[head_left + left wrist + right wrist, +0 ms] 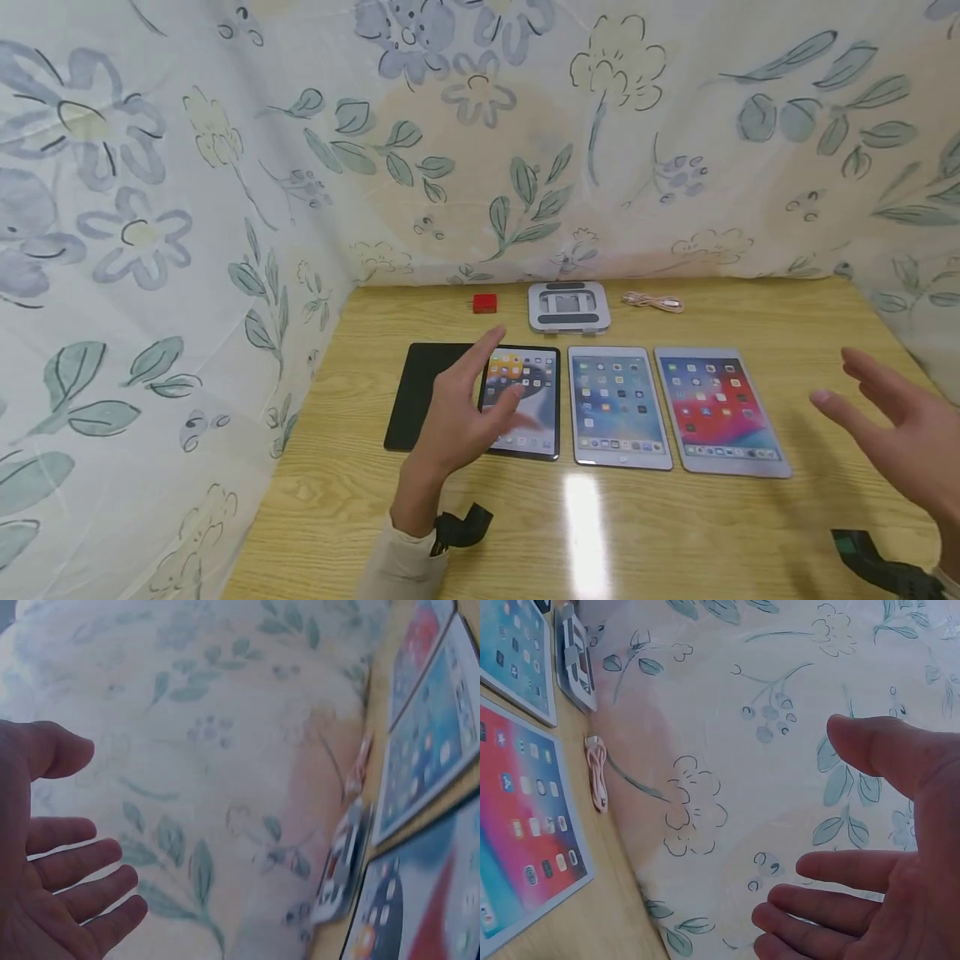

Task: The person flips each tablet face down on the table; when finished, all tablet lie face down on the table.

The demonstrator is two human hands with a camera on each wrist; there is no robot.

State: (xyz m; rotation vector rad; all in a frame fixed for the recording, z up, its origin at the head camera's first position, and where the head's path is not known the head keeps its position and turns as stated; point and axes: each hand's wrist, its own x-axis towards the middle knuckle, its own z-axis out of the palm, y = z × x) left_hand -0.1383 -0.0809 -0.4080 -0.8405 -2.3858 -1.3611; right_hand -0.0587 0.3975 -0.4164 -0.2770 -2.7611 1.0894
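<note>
My left hand (465, 417) hovers over a dark-framed tablet (538, 387) and a flat black panel (417, 396) beside it, partly hiding both. Its fingers are extended, thumb apart, with nothing held. To the right lie two white-framed tablets, one with a blue screen (618, 400) and one with a red and blue screen (712, 400). All three screens are lit with app icons. Past the rightmost tablet, my right hand (892, 425) is raised over the table, holding nothing. In the right wrist view its fingers (832, 907) are loosely extended and the thumb stands apart.
Behind the tablets, a red charger plug (484, 303), a grey-white folding stand (569, 307) and a bundled pale pink cable (652, 302) lie in a row. Floral cloth (480, 192) hangs along the back and sides of the wooden table (330, 492).
</note>
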